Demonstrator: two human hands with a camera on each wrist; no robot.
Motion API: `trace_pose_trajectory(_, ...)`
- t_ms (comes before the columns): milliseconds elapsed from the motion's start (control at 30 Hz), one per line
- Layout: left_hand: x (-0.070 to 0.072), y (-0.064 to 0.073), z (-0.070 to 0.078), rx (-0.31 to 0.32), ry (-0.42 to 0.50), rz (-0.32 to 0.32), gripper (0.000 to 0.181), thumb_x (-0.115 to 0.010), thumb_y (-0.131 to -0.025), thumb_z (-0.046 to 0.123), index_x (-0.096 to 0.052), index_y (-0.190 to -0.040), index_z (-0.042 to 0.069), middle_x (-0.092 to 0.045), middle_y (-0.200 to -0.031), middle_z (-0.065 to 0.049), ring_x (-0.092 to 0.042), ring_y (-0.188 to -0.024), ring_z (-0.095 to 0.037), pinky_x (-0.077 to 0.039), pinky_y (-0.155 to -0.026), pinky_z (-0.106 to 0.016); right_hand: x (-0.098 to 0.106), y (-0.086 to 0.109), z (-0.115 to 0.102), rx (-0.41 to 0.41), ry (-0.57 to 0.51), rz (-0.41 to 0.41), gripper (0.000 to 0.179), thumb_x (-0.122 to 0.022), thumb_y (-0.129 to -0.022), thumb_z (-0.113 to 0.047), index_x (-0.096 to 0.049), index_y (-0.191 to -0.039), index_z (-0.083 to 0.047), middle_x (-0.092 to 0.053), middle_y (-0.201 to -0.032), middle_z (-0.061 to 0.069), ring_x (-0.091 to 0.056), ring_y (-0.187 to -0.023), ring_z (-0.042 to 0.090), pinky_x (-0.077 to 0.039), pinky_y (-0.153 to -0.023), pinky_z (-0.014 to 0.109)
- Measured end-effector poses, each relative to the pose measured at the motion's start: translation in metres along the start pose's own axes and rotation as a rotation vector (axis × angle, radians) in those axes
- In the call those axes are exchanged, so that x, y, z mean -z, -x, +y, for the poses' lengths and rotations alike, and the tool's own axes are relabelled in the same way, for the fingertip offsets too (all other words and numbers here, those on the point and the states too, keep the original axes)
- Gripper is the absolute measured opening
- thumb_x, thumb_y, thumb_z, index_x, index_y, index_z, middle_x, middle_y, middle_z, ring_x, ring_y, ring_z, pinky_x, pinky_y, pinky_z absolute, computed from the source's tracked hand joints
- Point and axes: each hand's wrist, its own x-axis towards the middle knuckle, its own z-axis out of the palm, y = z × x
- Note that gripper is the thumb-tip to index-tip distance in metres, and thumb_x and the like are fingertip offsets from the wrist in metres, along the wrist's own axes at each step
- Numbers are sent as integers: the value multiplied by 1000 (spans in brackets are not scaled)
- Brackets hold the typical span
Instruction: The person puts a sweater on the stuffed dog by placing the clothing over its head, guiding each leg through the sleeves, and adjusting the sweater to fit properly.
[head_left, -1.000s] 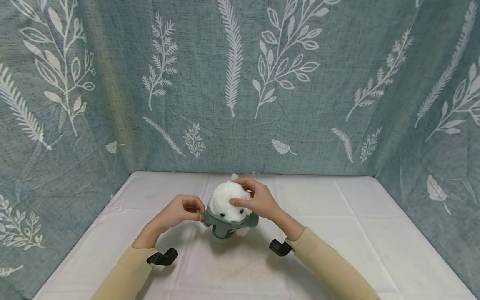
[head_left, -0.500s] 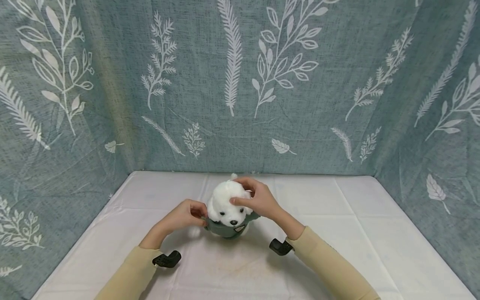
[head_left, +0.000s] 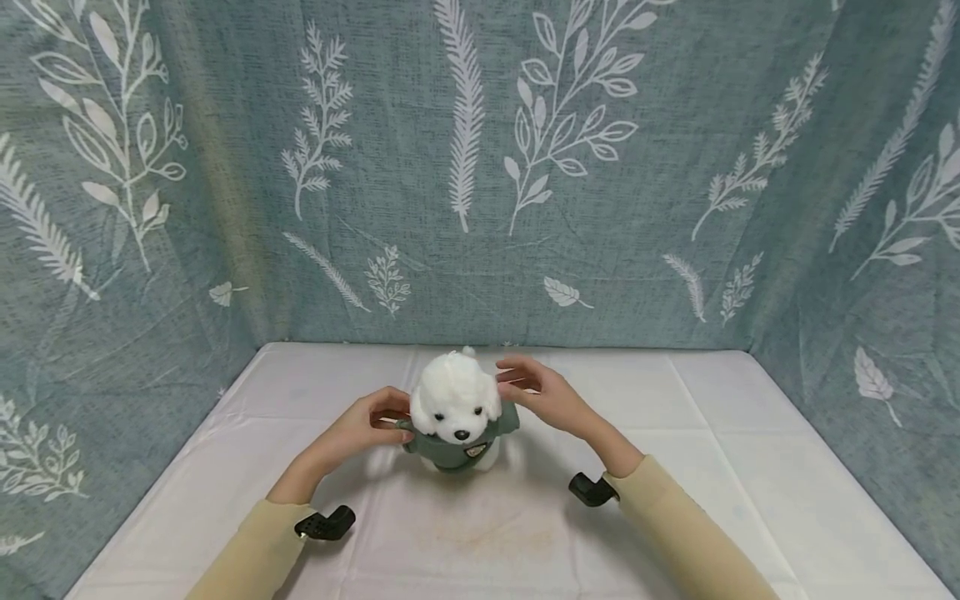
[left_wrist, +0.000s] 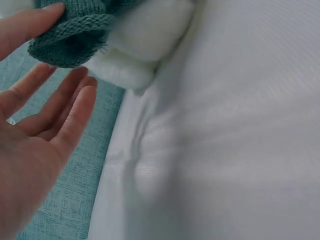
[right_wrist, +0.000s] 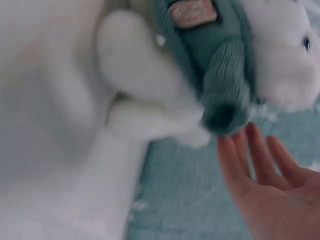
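A white plush dog (head_left: 452, 385) sits upright facing the head camera, wearing a green knitted sweater (head_left: 444, 452) with a small patch (right_wrist: 194, 12) on its front. My left hand (head_left: 366, 422) is at the sweater sleeve on the left. In the left wrist view, the thumb lies on that sleeve (left_wrist: 80, 40) with the fingertips just under it, pinching its cuff. My right hand (head_left: 553, 398) is beside the dog's head, fingers extended. In the right wrist view, its fingertips are right at the cuff of the other sleeve (right_wrist: 227, 95), whose opening looks dark and hollow.
A white cloth covers the table (head_left: 480, 550). Behind and at both sides hangs a blue-green curtain (head_left: 390, 167) with white leaf prints. Black wrist camera mounts (head_left: 327, 523) stick out from the beige sleeves (head_left: 251, 546).
My right hand has let go of the dog's head and moved right. The dog's head has tipped up, showing its face, and the sweater front has come down flat. My left hand stays at the sleeve.
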Motion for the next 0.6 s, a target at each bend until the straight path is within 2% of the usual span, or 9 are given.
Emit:
trace_pose_trajectory(133, -1, 2, 0, 12, 19, 38, 41, -73, -84, 18, -57, -121, 9, -60, -119, -13, -61, -105, -24, -53, -84, -31, 7, 6, 11, -98, -20, -15, 45, -58, -94, -35, -52, -132, -12, -56, -128, 13, -60, -112, 28, -50, -93, 43)
trace_pose_trajectory(333, -1, 3, 1, 37, -16, 78, 33, -72, -85, 20, -62, -114, 7, -62, -113, -13, -62, -95, -21, -53, -79, -32, -1, 7, 17, -190, -75, -26, 44, -67, -89, -34, -58, -127, -12, -60, -119, 11, -62, -103, 21, -53, -88, 41)
trace_pose_trajectory(467, -2, 3, 2, 50, -20, 109, 30, -71, -85, 21, -63, -109, 5, -63, -107, -10, -61, -86, -15, -53, -77, -36, -5, 7, 12, -248, -116, 49, 35, -69, -87, -29, -65, -115, -9, -64, -101, 9, -65, -87, 17, -54, -85, 43)
trace_pose_trajectory(600, -1, 3, 2, 37, 12, 157, 28, -70, -87, 23, -64, -105, 2, -65, -97, -2, -62, -81, -12, -52, -77, -40, -5, 12, 1, -284, -147, 122, 29, -71, -86, -24, -67, -104, -3, -66, -86, 6, -66, -72, 16, -55, -81, 45)
